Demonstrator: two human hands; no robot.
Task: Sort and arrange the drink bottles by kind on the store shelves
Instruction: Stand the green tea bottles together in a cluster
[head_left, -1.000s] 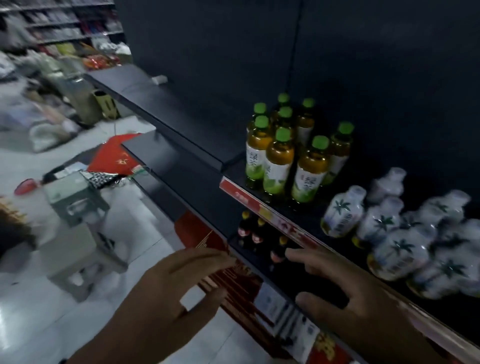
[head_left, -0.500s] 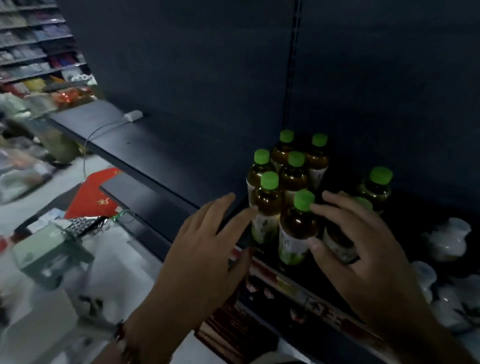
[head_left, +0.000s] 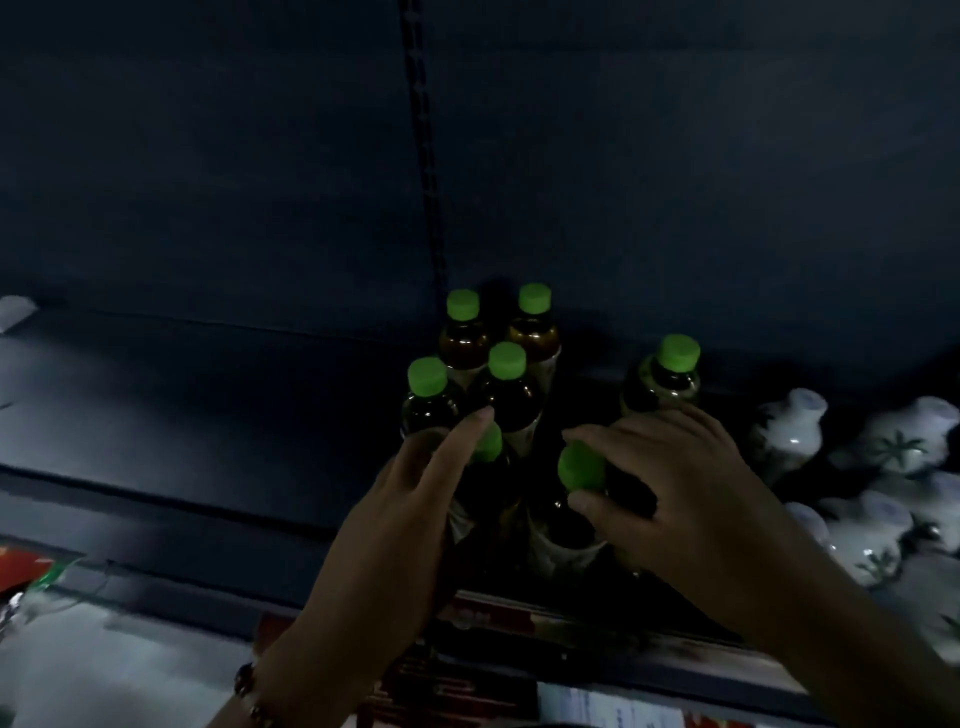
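Observation:
Several amber tea bottles with green caps (head_left: 506, 360) stand in a cluster on the dark shelf (head_left: 208, 415), and one more (head_left: 675, 353) stands apart to the right. My left hand (head_left: 405, 519) wraps the left side of the front-left bottle (head_left: 488, 444), with the index finger stretched up past its cap. My right hand (head_left: 691, 499) grips the neck of the front-right bottle (head_left: 581, 466), thumb below the cap and fingers behind it. Both bottle bodies are largely hidden by my hands.
White round bottles with a green palm print (head_left: 789, 436) crowd the shelf at the right. A red price strip (head_left: 488, 618) runs along the shelf's front edge. The dark back panel with a slotted upright (head_left: 426, 182) rises behind. The shelf stretches left of the cluster.
The view has swung up and closer to the shelf. Both hands rose from below the shelf edge to the front tea bottles and closed around them.

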